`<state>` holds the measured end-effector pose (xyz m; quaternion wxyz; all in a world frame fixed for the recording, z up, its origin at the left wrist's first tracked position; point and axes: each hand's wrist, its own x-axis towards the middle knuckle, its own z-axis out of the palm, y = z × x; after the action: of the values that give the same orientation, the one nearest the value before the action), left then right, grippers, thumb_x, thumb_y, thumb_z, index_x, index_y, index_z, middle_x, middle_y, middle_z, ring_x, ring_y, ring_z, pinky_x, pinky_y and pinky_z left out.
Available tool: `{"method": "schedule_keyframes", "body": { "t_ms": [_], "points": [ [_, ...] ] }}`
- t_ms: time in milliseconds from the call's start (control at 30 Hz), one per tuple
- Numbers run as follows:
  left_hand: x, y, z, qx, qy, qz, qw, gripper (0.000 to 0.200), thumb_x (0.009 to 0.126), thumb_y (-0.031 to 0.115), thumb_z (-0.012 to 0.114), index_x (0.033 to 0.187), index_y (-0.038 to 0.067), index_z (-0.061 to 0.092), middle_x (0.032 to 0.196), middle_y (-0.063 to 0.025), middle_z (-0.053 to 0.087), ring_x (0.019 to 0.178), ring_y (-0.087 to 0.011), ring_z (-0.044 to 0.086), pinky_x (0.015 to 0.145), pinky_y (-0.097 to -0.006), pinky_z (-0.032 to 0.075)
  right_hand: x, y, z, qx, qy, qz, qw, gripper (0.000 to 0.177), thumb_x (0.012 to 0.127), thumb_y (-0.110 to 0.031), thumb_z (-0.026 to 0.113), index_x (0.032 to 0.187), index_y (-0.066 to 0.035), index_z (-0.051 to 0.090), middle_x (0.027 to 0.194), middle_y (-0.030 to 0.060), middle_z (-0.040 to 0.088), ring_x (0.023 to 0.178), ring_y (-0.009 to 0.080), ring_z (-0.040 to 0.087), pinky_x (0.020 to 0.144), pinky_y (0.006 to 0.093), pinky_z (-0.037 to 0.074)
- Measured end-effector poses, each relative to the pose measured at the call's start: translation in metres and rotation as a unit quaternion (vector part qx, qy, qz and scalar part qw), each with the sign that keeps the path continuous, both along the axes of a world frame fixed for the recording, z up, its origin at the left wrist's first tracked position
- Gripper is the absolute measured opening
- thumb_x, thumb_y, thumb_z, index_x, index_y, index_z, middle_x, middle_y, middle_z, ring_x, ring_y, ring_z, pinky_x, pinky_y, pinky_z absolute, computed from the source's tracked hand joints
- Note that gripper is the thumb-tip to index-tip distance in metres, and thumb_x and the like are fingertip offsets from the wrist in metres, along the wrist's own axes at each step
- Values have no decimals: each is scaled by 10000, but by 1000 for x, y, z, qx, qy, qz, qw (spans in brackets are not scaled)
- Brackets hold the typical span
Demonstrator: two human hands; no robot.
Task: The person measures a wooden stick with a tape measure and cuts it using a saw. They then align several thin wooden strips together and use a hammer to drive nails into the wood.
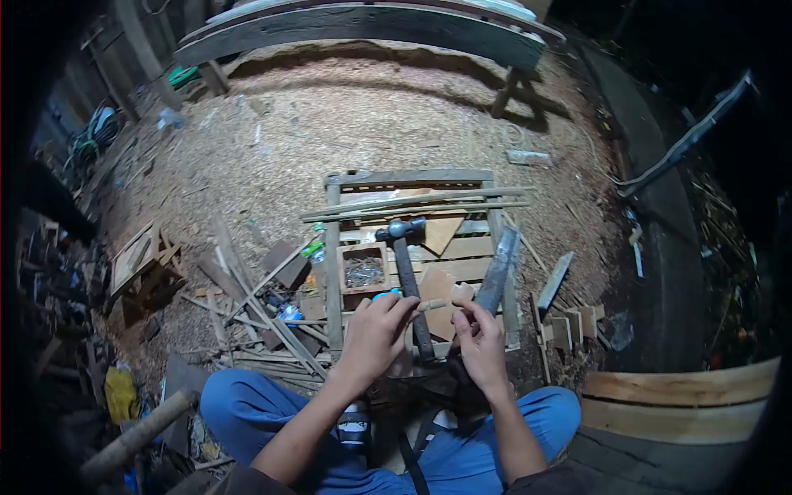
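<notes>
My left hand (378, 337) is closed, its fingertips pinching a thin, short wooden strip (431, 305) over the low slatted table (334, 280). My right hand (482, 342) pinches a small pale wood piece (462, 294) between thumb and fingers, close to the strip. Beneath and between the hands lies a hammer (403, 268), head away from me. A flat light-brown board (436, 285) rests beside its handle. Left of the hammer stands an open wooden box (343, 279) holding what look like nails (363, 271). A long grey blade-like piece (499, 272) leans right of my hands.
Long thin sticks (412, 203) lie across the table's far end. Scrap wood (280, 330) is heaped at left, with several small blocks (573, 326) at right. A long bench (363, 29) stands beyond the chip-covered ground (330, 115). Planks (681, 404) lie at lower right.
</notes>
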<state>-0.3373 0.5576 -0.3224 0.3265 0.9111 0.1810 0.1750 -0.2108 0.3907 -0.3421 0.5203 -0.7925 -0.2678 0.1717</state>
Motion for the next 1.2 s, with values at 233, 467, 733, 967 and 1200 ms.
{"method": "schedule_keyframes", "body": {
  "t_ms": [233, 467, 733, 967, 1200],
  "points": [
    [35, 7, -28, -41, -52, -38, 997, 173, 968, 165, 670, 1102, 62, 703, 959, -139, 672, 916, -359, 650, 788, -457, 476, -19, -45, -10, -243, -180, -28, 953, 431, 931, -259, 738, 1287, -36, 641, 1159, 178, 631, 1153, 384, 567, 1004, 488, 444],
    [53, -21, -53, -104, -83, -114, 985, 191, 939, 49, 698, 1126, 12, 693, 950, -179, 677, 840, -377, 660, 729, -444, 509, -58, -74, -37, -300, -276, 56, 911, 628, 900, -261, 768, 1432, -17, 542, 1158, 148, 633, 1124, 338, 586, 992, 456, 444],
    [63, -42, -52, -184, -89, -134, 970, 194, 961, 89, 719, 1136, 10, 684, 970, -182, 699, 753, -316, 659, 674, -384, 517, -57, -68, -58, -335, -260, 81, 902, 843, 737, -111, 761, 1484, 98, 431, 1067, 211, 640, 1007, 357, 620, 982, 450, 461],
    [66, -38, -32, -153, -77, -101, 980, 198, 971, 130, 716, 1131, 21, 678, 1018, -190, 700, 931, -414, 679, 796, -449, 530, -60, -60, -35, -190, -120, -103, 969, 654, 923, -200, 702, 1495, -36, 432, 1095, 313, 696, 1058, 469, 694, 935, 548, 529],
    [83, -58, -63, -73, -22, -155, 985, 262, 913, 91, 706, 1167, 103, 644, 1032, -186, 663, 990, -436, 660, 800, -497, 527, -61, -124, -21, 93, -15, -348, 933, 466, 988, -182, 699, 1368, 40, 547, 1281, 196, 621, 1179, 289, 610, 1027, 416, 475]
  ]
}}
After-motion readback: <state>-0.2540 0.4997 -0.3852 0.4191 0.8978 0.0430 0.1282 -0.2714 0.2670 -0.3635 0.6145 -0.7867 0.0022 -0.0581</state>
